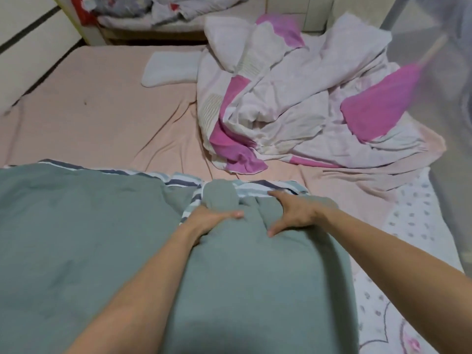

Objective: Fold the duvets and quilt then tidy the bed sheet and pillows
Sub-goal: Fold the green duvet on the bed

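Two hands are down on the grey-green duvet that covers the near part of the bed, both bare forearms reaching in from the lower edge of my view. My left hand grips a bunched fold of that duvet, its thumb lying across the front of the fold and its fingers hidden behind the cloth. My right hand lies just beside it, fingers spread and fairly straight, pressing flat on the same fabric without curling round it. Along the duvet's far edge its underside shows, striped in white, pale blue and dark blue. Beyond it the pink bed sheet is bare and creased, with wrinkles running toward the middle. On the far right of the bed sits a rumpled heap of white and magenta quilt, unfolded. A flat white pillow lies on the sheet just left of that heap, touching it. At the right edge of the bed a white cloth with a grey spotted print shows from under the sheet. More crumpled bedding rests on a second bed at the far wall.
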`<state>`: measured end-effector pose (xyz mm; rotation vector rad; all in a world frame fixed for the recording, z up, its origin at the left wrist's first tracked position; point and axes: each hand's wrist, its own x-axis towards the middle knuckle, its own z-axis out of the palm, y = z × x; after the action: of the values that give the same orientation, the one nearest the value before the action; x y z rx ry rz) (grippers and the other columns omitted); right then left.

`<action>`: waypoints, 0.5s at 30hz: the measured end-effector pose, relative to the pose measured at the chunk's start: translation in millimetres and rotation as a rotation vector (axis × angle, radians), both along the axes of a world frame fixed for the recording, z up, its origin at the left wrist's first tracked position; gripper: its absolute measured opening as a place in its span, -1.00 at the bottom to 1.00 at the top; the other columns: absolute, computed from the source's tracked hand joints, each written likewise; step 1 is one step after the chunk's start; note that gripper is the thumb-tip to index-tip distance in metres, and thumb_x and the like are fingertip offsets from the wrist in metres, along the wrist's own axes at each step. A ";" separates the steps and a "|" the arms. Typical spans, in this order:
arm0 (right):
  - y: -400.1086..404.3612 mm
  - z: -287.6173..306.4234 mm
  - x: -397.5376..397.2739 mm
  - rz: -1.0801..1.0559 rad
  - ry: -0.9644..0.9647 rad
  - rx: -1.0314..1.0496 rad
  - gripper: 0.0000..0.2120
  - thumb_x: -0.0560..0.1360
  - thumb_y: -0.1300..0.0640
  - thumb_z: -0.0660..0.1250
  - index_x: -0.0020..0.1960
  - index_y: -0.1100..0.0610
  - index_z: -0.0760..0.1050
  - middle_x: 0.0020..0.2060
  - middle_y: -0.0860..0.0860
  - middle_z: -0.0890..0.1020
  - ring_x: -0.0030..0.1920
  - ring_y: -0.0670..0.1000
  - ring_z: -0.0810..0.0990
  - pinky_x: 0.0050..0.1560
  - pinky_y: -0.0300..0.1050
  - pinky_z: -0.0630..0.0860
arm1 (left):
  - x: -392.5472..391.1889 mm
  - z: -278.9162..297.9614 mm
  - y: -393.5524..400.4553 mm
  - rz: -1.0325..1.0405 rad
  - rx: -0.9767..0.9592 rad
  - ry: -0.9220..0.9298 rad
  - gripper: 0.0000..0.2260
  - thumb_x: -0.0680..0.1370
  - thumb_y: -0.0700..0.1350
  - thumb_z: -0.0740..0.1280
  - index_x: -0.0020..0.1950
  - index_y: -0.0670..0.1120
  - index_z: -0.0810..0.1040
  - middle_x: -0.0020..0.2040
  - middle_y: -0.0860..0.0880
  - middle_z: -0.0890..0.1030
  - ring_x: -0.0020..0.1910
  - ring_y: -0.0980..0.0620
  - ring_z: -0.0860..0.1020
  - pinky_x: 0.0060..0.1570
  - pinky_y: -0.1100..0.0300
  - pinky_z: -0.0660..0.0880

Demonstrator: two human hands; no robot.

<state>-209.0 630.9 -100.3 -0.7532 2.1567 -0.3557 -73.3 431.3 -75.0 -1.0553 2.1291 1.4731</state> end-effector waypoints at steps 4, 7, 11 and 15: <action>22.1 -24.2 36.8 0.386 0.312 -0.011 -0.51 0.35 -0.08 0.46 0.21 0.07 0.50 0.17 0.07 0.57 0.17 0.14 0.52 0.12 -0.10 0.41 | 26.0 -21.8 52.0 -0.574 -0.205 0.117 -0.71 0.48 0.16 0.35 0.17 0.13 0.53 0.06 0.15 0.61 0.04 0.12 0.55 0.00 0.29 0.46; 40.7 -32.3 43.2 0.462 0.525 -0.224 -0.78 0.46 0.00 0.32 -0.02 0.13 0.57 -0.08 0.09 0.60 -0.07 0.13 0.57 -0.09 -0.11 0.40 | 31.6 -32.6 57.1 -0.863 -0.504 0.326 -0.74 0.58 -0.06 0.27 0.27 0.02 0.49 0.06 -0.01 0.55 0.00 0.04 0.42 0.02 0.20 0.38; 39.2 -33.1 13.5 0.398 0.584 -0.426 -0.77 0.38 -0.02 0.35 -0.11 0.12 0.44 -0.19 0.06 0.52 -0.19 0.11 0.50 -0.21 -0.10 0.40 | 16.3 -63.4 24.8 -0.511 -0.722 0.475 -0.55 0.32 -0.06 0.39 0.20 -0.06 0.52 0.18 -0.04 0.50 0.13 -0.12 0.46 0.19 0.08 0.38; 16.1 -31.6 -25.1 0.072 0.465 -0.326 -0.45 0.32 -0.38 0.28 0.00 0.08 0.41 -0.05 0.02 0.50 -0.03 0.05 0.46 0.00 -0.05 0.37 | -15.2 -66.4 -18.7 0.064 -0.666 -0.019 -0.32 0.39 0.41 0.14 0.27 -0.04 0.53 0.30 -0.14 0.49 0.31 -0.18 0.40 0.31 -0.08 0.35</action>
<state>-234.1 647.0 -131.9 -1.1889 2.5255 -0.5451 -88.5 412.6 -141.5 -1.3420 2.6638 0.7599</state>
